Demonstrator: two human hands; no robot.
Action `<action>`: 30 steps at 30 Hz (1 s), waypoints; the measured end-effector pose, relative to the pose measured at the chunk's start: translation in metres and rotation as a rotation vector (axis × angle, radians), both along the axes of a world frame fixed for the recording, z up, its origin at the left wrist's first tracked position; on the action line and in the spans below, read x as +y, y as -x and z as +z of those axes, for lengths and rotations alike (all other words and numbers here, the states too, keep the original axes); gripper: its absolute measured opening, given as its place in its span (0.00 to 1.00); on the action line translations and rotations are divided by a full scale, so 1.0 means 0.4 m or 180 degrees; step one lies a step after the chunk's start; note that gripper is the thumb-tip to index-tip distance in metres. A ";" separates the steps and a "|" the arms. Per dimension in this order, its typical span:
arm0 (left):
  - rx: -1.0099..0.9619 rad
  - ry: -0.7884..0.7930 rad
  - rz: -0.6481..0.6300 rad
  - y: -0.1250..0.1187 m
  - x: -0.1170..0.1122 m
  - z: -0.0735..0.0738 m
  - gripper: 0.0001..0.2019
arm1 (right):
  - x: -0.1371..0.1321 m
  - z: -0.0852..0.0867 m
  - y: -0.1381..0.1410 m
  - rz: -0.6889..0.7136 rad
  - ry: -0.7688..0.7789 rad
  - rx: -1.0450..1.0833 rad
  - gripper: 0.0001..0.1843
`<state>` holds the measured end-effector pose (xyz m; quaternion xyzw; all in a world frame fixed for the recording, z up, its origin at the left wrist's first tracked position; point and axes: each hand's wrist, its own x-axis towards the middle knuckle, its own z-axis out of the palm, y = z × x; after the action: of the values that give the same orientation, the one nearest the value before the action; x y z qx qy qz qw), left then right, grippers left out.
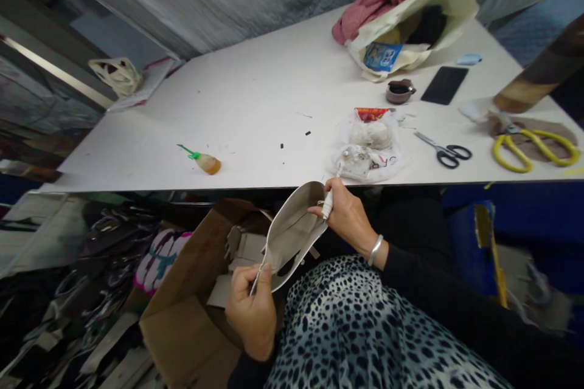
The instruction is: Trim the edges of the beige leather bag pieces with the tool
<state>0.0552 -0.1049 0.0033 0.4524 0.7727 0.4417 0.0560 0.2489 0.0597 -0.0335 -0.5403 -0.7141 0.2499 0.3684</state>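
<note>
A beige bag piece (292, 231), with an open mouth and an oval cut-out in its near side, is held up in front of the table's near edge. My left hand (253, 304) pinches its lower left end between thumb and fingers. At the upper right end, my right hand (349, 213) is closed on the rim, with a silver bangle at the wrist. A small white wrapped piece (327, 204) lies along the right fingers; I cannot tell whether it is a tool or a finger wrapping. Just beyond this hand, a clear plastic bag (365, 146) with whitish contents rests on the table.
On the white table (237, 97) are a glue bottle (207, 162), black scissors (444, 151), yellow-handled scissors (529, 144), a phone (444, 85) and a cream tote bag (460, 9). Below it, an open cardboard box (182, 292) holds beige pieces.
</note>
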 end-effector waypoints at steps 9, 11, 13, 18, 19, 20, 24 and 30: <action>-0.0469 0.0240 0.0322 0.019 -0.007 -0.036 0.15 | 0.005 -0.010 -0.002 -0.0023 0.0175 0.0170 0.18; -0.0600 0.0278 0.0481 0.046 -0.001 -0.048 0.17 | -0.003 -0.005 -0.001 0.0084 0.0174 0.0271 0.17; -0.0656 0.0281 0.0491 0.079 0.007 -0.051 0.18 | -0.012 0.003 0.000 0.0212 0.0168 0.0361 0.15; -0.0314 0.0722 0.0122 0.171 0.020 -0.029 0.19 | -0.028 0.024 0.000 0.0360 0.0166 0.0583 0.11; -0.0121 0.0828 0.0089 0.188 0.019 -0.025 0.19 | -0.031 0.025 0.000 0.0346 0.0175 0.0643 0.11; 0.0081 0.0909 0.0091 0.203 0.018 -0.022 0.19 | -0.033 0.025 0.000 0.0320 0.0185 0.0709 0.10; 0.0553 0.1058 0.0222 0.244 0.014 -0.029 0.18 | -0.042 0.021 0.006 0.0246 0.0202 0.0913 0.09; 0.0375 0.0870 0.0449 0.259 0.011 -0.066 0.19 | -0.066 0.022 0.018 0.0236 0.0220 0.1189 0.08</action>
<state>-0.0484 -0.1004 -0.0232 0.4103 0.8574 0.3080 0.0405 0.2417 0.0333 -0.0245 -0.4701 -0.6437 0.3837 0.4662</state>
